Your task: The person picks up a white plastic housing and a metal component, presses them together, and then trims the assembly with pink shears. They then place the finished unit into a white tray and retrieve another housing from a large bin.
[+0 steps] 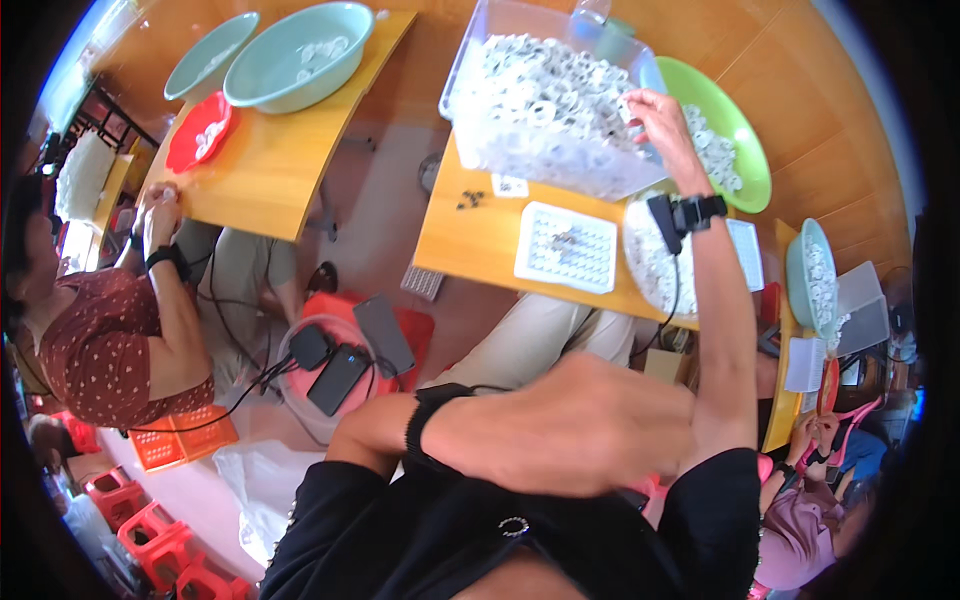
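Observation:
My right hand [655,122] reaches over the right rim of a clear plastic bin [560,170], heaped with small white ring-shaped parts [545,85]. Its fingertips are pinched together on a small white part [627,108]. Close to my chest is my left hand [580,420], its back toward me and its fingers smeared and hidden. Below the bin on the table [460,235] lies a white tray [567,247] with rows of small cells and some dark bits. Beside it, a round heap of white parts [650,255] is partly covered by my right forearm.
A green basin [755,165] with white parts stands right of the bin. Small black pieces [470,200] lie on the table. At left, a person works at another table [260,190] with blue-green basins [300,75] and a red dish [185,145]. A stool [415,335] holds black devices and cables.

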`<action>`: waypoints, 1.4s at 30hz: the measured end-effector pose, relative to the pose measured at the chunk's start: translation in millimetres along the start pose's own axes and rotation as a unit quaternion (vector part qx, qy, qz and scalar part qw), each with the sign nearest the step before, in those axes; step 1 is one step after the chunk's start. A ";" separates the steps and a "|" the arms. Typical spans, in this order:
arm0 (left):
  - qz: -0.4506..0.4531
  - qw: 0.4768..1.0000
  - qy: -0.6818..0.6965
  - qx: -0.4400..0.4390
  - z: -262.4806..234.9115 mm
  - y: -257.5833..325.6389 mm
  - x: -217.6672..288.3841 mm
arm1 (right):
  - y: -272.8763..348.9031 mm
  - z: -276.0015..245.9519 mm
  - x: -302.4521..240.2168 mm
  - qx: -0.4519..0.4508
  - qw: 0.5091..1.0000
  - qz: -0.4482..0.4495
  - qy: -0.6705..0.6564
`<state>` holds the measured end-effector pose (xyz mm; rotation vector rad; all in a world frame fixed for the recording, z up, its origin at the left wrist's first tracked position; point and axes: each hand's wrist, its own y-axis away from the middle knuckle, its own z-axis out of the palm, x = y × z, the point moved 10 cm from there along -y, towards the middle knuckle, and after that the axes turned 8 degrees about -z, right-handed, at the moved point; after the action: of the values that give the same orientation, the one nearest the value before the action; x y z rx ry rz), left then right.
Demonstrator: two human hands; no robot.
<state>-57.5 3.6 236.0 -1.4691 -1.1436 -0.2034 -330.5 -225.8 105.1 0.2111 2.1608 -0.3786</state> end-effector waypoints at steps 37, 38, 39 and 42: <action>-0.462 0.749 0.354 0.317 9.5 120.2 -223.0 | 237.5 81.4 0.6 -0.010 0.944 0.101 -0.314; -0.462 0.748 0.354 0.319 8.3 124.4 -224.5 | 236.2 83.9 1.4 -0.015 0.939 0.111 -0.326; -0.473 0.731 0.393 0.297 15.0 130.3 -229.3 | 235.1 87.0 1.7 -0.021 0.933 0.121 -0.338; -0.477 0.709 0.443 0.273 17.3 138.9 -230.4 | 229.0 91.7 -6.5 -0.030 0.950 0.102 -0.294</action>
<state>-80.4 -75.4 -20.8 -0.0281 -0.8924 -1.0644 -190.7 -42.7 16.7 0.2491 1.5426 -0.2190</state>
